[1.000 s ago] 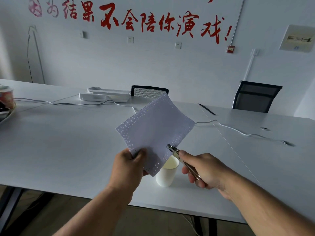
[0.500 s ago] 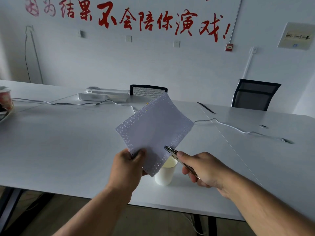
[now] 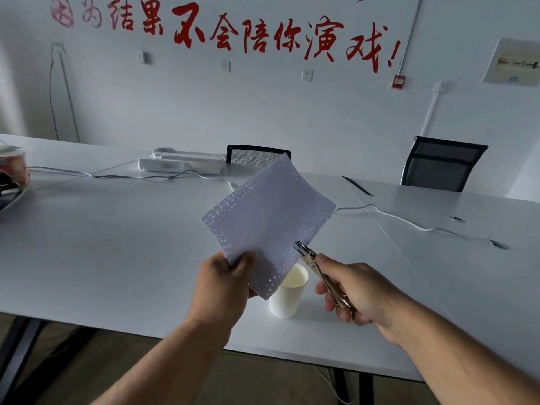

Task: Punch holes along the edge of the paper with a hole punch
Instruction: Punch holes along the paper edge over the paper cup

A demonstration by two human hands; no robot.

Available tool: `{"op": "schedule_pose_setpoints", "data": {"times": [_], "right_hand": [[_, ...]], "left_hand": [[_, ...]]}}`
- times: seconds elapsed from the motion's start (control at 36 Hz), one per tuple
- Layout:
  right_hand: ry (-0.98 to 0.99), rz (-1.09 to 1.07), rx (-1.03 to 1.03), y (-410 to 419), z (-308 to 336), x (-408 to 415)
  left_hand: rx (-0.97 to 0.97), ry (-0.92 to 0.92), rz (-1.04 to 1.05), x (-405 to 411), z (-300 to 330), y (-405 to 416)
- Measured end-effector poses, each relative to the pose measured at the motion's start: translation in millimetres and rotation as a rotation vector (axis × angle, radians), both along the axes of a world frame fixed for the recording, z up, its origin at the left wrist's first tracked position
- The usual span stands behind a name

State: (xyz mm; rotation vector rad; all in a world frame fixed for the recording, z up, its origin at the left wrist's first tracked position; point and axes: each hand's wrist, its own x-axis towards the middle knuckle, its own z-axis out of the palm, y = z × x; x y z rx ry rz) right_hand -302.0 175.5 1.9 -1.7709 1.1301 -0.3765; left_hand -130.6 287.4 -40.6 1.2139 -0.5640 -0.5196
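Pinching the lower corner of the paper [image 3: 267, 220] between thumb and fingers, the left hand [image 3: 226, 283] is holding the sheet tilted above the worktop [image 3: 102, 252] while the right hand [image 3: 355, 290], its grip wrapped around the hole punch [image 3: 317, 270], is setting the punch head on the sheet's lower right edge, just above a white paper cup [image 3: 287, 293].
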Motion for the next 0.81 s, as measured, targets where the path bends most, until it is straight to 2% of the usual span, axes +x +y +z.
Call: {"op": "schedule_pose_setpoints", "data": {"times": [0.81], "right_hand": [[0.035,0.069,-0.052,5.2,-1.1,1.5]], "left_hand": [[0.031,-0.019,0.002,-0.1,-5.3,-1.6]]}}
